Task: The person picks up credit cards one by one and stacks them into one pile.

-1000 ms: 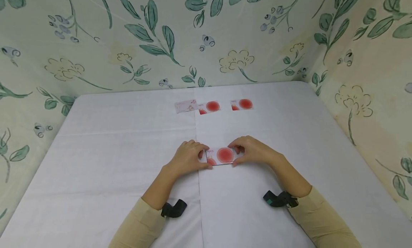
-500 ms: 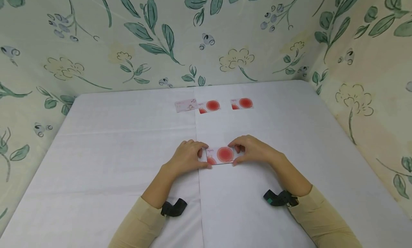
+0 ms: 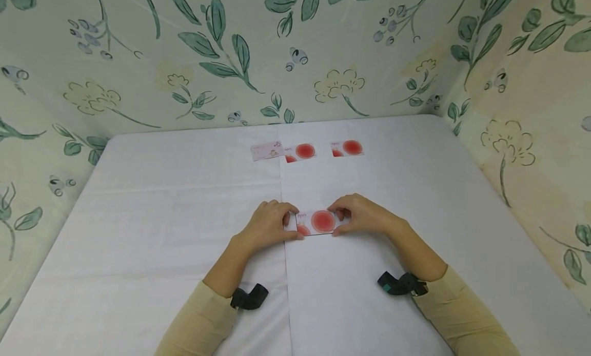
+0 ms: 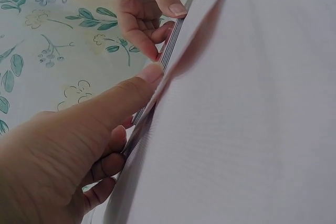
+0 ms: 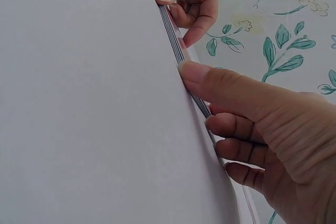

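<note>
A small stack of cards [image 3: 318, 222], its top face white with a red circle, lies flat on the white cloth between both hands. Several thin layers show along the edge of the stack [image 4: 172, 40] in the left wrist view. My left hand [image 3: 268, 223] pinches the left end, thumb at the near edge and index finger at the far edge. At the opposite end, my right hand [image 3: 367, 216] pinches the stack the same way. The right wrist view shows the right thumb [image 5: 194, 72] against the layered edge. The undersides of the cards are hidden.
Farther back lie a pale pink card [image 3: 267, 151], a card with a red circle [image 3: 302, 152] touching or just overlapping it, and another such card [image 3: 347, 148] to the right. The white-clothed table [image 3: 161, 212] meets leaf-patterned drapes [image 3: 258, 53] behind and at the sides.
</note>
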`<state>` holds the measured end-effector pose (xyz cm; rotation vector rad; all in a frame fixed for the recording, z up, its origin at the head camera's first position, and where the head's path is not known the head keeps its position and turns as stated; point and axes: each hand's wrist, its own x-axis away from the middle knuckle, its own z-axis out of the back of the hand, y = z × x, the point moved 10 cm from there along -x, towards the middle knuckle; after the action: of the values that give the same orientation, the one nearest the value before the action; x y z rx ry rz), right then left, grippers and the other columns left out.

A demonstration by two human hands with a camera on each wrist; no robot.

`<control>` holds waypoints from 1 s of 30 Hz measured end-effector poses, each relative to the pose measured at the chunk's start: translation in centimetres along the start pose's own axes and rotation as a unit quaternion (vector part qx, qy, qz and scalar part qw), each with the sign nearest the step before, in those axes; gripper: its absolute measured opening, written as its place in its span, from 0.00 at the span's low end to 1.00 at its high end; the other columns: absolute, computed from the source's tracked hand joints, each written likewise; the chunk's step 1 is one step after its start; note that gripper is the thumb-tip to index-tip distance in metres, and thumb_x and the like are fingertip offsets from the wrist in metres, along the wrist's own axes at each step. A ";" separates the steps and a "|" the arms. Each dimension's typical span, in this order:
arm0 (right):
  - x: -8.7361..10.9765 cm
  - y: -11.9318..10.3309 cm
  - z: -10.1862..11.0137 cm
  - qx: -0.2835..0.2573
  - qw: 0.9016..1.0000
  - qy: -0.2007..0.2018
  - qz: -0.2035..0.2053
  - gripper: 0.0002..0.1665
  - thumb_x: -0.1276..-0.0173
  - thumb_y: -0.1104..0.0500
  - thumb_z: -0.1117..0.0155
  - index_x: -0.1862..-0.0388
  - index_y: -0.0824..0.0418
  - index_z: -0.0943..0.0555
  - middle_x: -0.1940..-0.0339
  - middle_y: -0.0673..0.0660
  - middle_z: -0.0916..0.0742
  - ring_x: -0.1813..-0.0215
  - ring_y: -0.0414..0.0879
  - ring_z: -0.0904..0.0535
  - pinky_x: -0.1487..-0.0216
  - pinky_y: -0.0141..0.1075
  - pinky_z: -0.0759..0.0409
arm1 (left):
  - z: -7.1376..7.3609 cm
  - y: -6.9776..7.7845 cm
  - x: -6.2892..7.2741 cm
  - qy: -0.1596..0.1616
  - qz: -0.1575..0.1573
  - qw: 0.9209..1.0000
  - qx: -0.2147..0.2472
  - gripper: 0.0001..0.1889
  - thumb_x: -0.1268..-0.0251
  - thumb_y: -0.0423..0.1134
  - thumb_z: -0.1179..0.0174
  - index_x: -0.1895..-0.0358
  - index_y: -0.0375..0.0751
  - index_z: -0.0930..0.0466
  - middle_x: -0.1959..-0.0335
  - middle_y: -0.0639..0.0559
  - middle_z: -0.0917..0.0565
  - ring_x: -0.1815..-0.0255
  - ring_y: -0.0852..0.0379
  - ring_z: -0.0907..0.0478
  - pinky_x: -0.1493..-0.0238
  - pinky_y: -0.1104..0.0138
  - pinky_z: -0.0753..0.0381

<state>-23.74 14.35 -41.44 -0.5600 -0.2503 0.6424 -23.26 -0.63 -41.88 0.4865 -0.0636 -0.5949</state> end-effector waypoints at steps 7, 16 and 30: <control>0.0 -0.2 0.0 -0.001 1.000 -0.002 0.006 0.28 0.52 0.53 0.22 0.53 0.64 0.18 0.74 0.44 0.22 0.67 0.39 0.29 0.63 0.32 0.26 | 0.1 0.0 0.1 0.003 -0.005 1.000 0.003 0.27 0.55 0.56 0.28 0.53 0.45 0.19 0.78 0.62 0.30 0.72 0.62 0.35 0.60 0.66 0.35; 0.1 -0.1 0.1 -0.012 1.000 0.000 0.000 0.28 0.53 0.53 0.21 0.54 0.64 0.17 0.74 0.46 0.21 0.67 0.40 0.29 0.63 0.32 0.26 | -0.2 -0.2 -0.1 -0.002 -0.004 1.000 0.009 0.26 0.55 0.55 0.28 0.54 0.46 0.20 0.78 0.63 0.30 0.72 0.63 0.35 0.61 0.67 0.37; 0.1 0.2 0.1 -0.033 0.999 0.001 -0.010 0.30 0.55 0.53 0.20 0.53 0.64 0.18 0.74 0.46 0.22 0.67 0.40 0.29 0.63 0.32 0.26 | -0.1 -0.4 0.0 0.009 -0.020 1.000 0.021 0.29 0.59 0.56 0.26 0.53 0.46 0.20 0.78 0.63 0.30 0.73 0.63 0.35 0.60 0.66 0.35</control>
<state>-23.79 14.59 -41.47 -0.6205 -0.2760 0.6150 -23.47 -0.83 -42.13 0.5350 -0.0490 -0.6300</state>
